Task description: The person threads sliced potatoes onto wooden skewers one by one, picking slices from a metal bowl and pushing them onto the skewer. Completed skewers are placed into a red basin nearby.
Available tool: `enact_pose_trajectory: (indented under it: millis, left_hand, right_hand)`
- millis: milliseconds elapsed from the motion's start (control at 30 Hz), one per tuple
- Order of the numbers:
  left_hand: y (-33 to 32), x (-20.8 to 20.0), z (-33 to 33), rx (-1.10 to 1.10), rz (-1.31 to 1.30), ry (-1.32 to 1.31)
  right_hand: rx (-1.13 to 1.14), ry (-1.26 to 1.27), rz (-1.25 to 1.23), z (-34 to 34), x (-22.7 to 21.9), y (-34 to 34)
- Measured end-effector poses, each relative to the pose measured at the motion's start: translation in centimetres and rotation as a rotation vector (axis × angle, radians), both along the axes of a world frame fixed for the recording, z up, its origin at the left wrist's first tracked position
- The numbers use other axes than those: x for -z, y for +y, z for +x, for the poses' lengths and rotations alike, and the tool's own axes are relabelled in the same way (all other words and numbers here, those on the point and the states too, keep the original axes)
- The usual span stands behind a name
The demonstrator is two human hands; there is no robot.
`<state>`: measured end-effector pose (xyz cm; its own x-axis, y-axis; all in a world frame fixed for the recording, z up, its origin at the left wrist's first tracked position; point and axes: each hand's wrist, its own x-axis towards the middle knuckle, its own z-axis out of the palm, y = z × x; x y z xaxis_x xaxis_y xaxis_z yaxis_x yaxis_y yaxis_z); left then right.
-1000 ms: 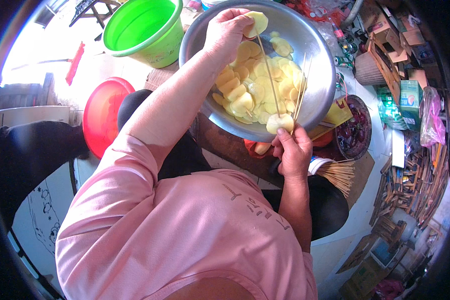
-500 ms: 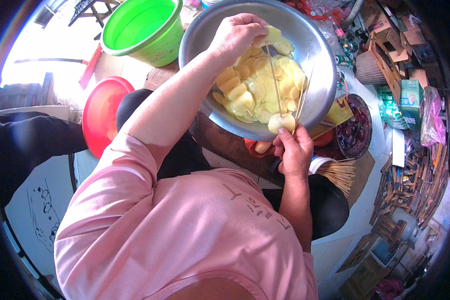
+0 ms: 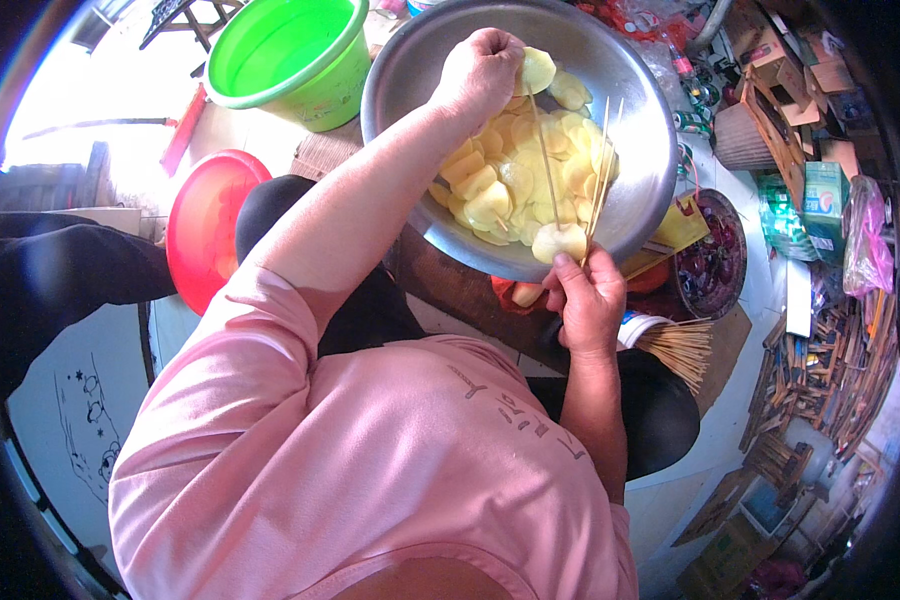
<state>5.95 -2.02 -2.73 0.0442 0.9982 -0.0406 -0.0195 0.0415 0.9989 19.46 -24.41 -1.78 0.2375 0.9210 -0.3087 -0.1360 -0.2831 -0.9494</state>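
Note:
A wide metal basin [image 3: 642,150] holds a heap of thin pale-yellow potato slices [image 3: 525,165]. Over its far part, my left hand [image 3: 480,75] pinches one potato slice [image 3: 537,70] between thumb and fingers. The tip of a thin wooden skewer [image 3: 547,160] reaches up to the lower edge of that slice; whether it pierces it, I cannot tell. My right hand [image 3: 588,298], at the basin's near rim, is closed round the skewer's lower end, where another slice [image 3: 558,242] sits. More bare skewers [image 3: 602,175] stick up from the same hand.
A white container [image 3: 638,328] full of skewers [image 3: 678,352] lies by my right knee. Beyond the basin's left side stands a green bucket [image 3: 315,95], with a red basin [image 3: 205,235] nearer. A dark round bowl [image 3: 715,250] is at right, with piled wood sticks [image 3: 830,370] further off.
My left hand has shifted slightly left and down, and its slice now stands apart from the slices behind it. The right hand has hardly moved.

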Motion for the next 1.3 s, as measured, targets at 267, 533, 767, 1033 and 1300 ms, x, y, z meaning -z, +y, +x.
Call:
enact_pose_trajectory:
  millis: [267,533,767,1033,1300]
  left_hand:
    - [0.1,0.0,0.2,-0.071,-0.056,-0.080]
    - [0.5,-0.2,-0.5,0.032,-0.226,-0.191]
    - [0.8,-1.1,-1.5,0.188,-0.424,-0.397]
    - [-1.0,0.0,-0.7,0.505,-0.382,-0.133]
    - [-6.1,-1.9,1.4,0.915,-0.538,0.147]
  right_hand:
    - [-0.089,0.111,0.038,0.1,-0.7,0.1]
    - [-0.050,-0.109,0.051,-0.2,-0.4,-0.6]
    - [0.015,-0.068,0.024,0.2,0.5,-0.8]
    - [0.090,0.088,-0.026,0.3,0.4,-0.4]
    - [0.141,0.125,-0.025,0.5,0.3,-0.2]
